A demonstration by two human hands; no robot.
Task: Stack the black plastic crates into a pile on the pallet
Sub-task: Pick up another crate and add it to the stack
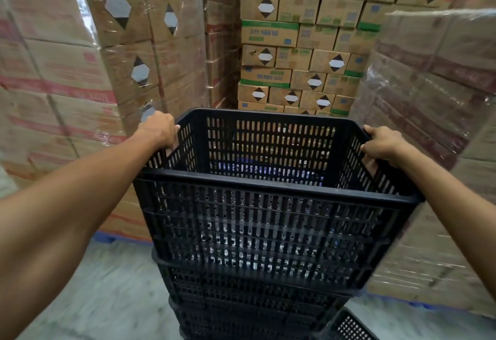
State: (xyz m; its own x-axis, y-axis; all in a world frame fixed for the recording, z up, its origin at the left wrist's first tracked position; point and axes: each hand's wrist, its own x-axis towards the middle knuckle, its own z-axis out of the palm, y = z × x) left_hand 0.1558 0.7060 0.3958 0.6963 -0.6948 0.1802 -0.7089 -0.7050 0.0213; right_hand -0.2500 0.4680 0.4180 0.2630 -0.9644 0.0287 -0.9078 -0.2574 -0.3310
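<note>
shrink-wrapped cartons (80,71) all round; left grip (158,130) and right grip (386,146) clutch the top crate (268,219), pile (241,299) several high, another crate (349,325) waiting.

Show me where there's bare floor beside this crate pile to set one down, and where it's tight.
Widest bare patch: the grey floor left of the crate pile, bordered by the left wrapped cartons. Right of the pile only a narrow floor strip shows, hemmed by the right wrapped cartons and a loose crate. Behind, the green-banded cartons look close.
</note>
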